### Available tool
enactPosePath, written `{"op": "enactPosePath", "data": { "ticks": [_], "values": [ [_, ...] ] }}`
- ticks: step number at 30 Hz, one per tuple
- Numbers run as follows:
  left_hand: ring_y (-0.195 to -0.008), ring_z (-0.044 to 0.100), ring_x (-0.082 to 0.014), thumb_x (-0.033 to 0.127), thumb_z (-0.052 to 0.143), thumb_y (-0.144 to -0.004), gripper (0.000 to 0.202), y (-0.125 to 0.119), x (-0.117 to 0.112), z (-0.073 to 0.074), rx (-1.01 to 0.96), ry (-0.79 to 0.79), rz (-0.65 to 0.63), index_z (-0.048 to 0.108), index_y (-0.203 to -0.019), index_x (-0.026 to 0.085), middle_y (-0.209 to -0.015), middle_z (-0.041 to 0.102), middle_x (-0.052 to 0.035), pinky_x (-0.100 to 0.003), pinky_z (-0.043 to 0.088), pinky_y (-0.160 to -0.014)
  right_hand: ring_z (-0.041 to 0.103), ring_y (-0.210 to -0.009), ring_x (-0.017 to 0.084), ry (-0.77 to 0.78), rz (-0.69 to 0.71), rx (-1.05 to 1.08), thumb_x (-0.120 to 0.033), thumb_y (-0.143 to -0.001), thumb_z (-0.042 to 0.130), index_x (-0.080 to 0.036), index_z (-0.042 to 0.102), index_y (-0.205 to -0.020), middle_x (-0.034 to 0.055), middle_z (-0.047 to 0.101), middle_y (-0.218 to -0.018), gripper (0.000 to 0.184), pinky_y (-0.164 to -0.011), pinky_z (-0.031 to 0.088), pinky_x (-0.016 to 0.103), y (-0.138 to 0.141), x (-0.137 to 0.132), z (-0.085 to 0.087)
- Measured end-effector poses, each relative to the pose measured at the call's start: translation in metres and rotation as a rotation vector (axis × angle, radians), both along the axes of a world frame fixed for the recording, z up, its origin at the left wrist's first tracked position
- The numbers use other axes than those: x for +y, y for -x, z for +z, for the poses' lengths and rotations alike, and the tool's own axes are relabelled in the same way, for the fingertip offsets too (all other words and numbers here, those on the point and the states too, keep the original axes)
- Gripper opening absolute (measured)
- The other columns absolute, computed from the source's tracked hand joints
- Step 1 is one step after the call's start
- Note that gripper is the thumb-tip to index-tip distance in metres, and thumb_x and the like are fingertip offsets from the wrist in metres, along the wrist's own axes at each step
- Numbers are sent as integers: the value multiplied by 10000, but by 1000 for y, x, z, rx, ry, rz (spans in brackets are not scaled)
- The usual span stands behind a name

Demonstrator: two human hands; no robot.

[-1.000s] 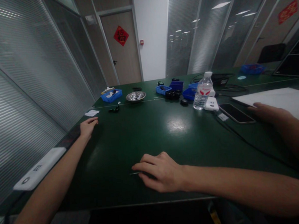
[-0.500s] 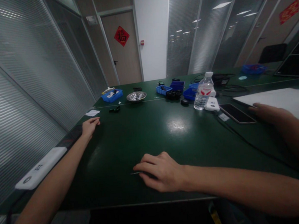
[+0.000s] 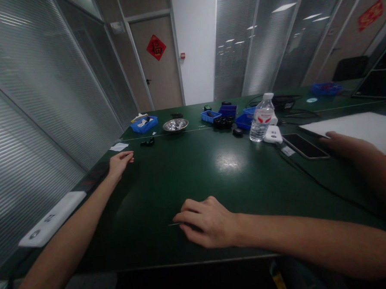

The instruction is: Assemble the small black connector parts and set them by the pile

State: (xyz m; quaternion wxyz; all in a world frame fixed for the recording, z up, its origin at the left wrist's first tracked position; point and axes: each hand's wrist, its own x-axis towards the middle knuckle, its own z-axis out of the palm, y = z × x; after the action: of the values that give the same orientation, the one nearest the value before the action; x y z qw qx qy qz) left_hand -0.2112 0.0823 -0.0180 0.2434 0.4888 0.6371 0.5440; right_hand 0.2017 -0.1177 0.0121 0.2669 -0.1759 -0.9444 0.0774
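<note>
My left hand (image 3: 119, 164) is stretched out over the left part of the green table, thumb and fingers pinched together. Whatever may be between those fingertips is too small to make out. A white slip of paper (image 3: 119, 146) lies just beyond it, and a small black part (image 3: 147, 142) is further to the right. Near the front edge, my right hand (image 3: 206, 223) rests with its fingers closed on a thin, pale, needle-like piece (image 3: 173, 224). Only the tip of that piece sticks out to the left.
At the back are a metal bowl (image 3: 175, 125) and blue bins (image 3: 144, 124). A water bottle (image 3: 262, 118), a phone (image 3: 305, 146) and a cable lie to the right. Another person's hand (image 3: 348, 147) touches a white flat panel (image 3: 357, 129). A white device (image 3: 53, 219) lies left.
My left hand has shifted slightly right, its fingers still pinched. My right hand stays almost in place with the thin piece. The view has turned very slightly.
</note>
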Motion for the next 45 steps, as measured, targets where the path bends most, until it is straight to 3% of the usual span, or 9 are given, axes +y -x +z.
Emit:
{"op": "enactPosePath", "data": {
  "ticks": [3, 5, 10, 13, 17, 30, 45],
  "values": [
    [-880, 743, -215, 263, 809, -771, 342, -34, -12, 9, -21, 45, -175, 769, -1081, 123, -1033, 771, -113, -361, 607, -887, 612, -752, 108, 4, -6, -5, -332, -1028, 475, -217, 619, -1245, 25, 660, -1059, 284, -509, 339, 254, 0, 0, -2],
    [-952, 743, -215, 240, 807, -795, 317, -65, -27, 14, -97, 176, -383, 770, -1097, 149, -1119, 760, -119, -345, 595, -934, 609, -748, 106, 12, -4, 5, -331, -1026, 483, -218, 617, -1250, 26, 657, -1066, 285, -510, 354, 250, 0, 0, -3],
    [-1022, 732, -191, 212, 833, -790, 346, -142, -87, 20, -316, 479, -735, 768, -1123, 143, -1199, 735, -140, -292, 558, -995, 630, -817, 110, 19, -93, 46, -320, -1030, 494, -229, 629, -1251, 31, 657, -1074, 274, -564, 405, 237, -3, 5, 2],
    [-1025, 721, -176, 224, 816, -816, 370, -166, -121, 24, -381, 550, -909, 760, -1174, 147, -1222, 728, -139, -285, 548, -994, 645, -911, 127, -1, -163, 97, -297, -1019, 515, -234, 639, -1234, 35, 657, -1116, 256, -604, 424, 235, -8, 10, 6],
    [-1063, 706, -180, 212, 811, -821, 378, -169, -141, 27, -421, 563, -980, 758, -1188, 137, -1238, 720, -144, -280, 538, -993, 632, -828, 118, -10, -234, 116, -264, -1009, 522, -204, 646, -1213, 46, 661, -1070, 246, -638, 452, 236, -17, 15, 6],
    [-1013, 728, -169, 214, 839, -800, 388, -162, -135, 23, -465, 596, -1027, 758, -1167, 114, -1189, 733, -155, -262, 548, -969, 573, -729, 111, -32, -298, 52, -262, -1006, 512, -186, 640, -1072, 35, 643, -987, 163, -587, 375, 232, -18, 29, -4],
    [-935, 742, -160, 272, 783, -863, 388, -165, -135, 24, -359, 573, -1082, 738, -1217, 120, -1115, 757, -155, -277, 557, -933, 567, -730, 112, -53, -284, -24, -294, -1017, 503, -198, 615, -1128, 31, 632, -1027, 185, -570, 341, 243, -20, 30, -8]
  ]
}}
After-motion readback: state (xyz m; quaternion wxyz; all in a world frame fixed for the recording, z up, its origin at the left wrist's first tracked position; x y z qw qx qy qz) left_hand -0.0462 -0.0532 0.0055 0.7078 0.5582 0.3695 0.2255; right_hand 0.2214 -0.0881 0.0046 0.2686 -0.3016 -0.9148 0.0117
